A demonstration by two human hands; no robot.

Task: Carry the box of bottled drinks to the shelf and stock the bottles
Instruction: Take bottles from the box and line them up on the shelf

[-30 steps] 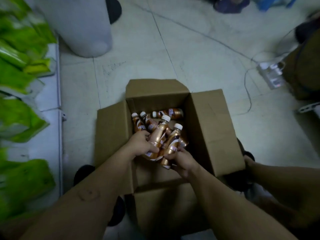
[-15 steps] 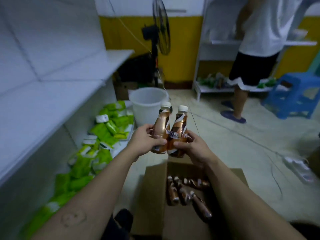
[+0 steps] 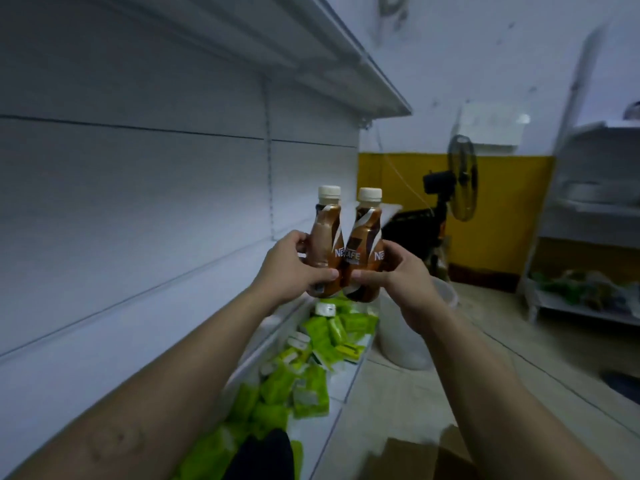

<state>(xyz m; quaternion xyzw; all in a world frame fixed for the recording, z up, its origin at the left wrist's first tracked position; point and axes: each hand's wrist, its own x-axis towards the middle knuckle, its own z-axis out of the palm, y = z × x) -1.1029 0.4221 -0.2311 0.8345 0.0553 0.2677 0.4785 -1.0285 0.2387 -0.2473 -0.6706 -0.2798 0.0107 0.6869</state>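
Observation:
Two brown coffee bottles with white caps are held upright side by side in front of the white shelf unit. My left hand (image 3: 292, 268) grips the left bottle (image 3: 325, 237) and my right hand (image 3: 398, 275) grips the right bottle (image 3: 365, 244). The bottles touch each other. A bare white shelf board (image 3: 86, 327) runs along the left, just below the bottles' height. Only a corner of the cardboard box (image 3: 429, 455) shows at the bottom, on the floor; its contents are out of view.
Green packets (image 3: 311, 358) lie on the lowest shelf under my arms. A white bucket (image 3: 405, 337) stands on the floor behind my right hand. A black standing fan (image 3: 457, 181) is by the yellow wall. Another white rack (image 3: 588, 237) stands at the right. An upper shelf (image 3: 346, 53) overhangs.
Both hands lifted the two bottles out of the box and raised them to shelf height. My view swung up from the box towards the shelf unit on the left.

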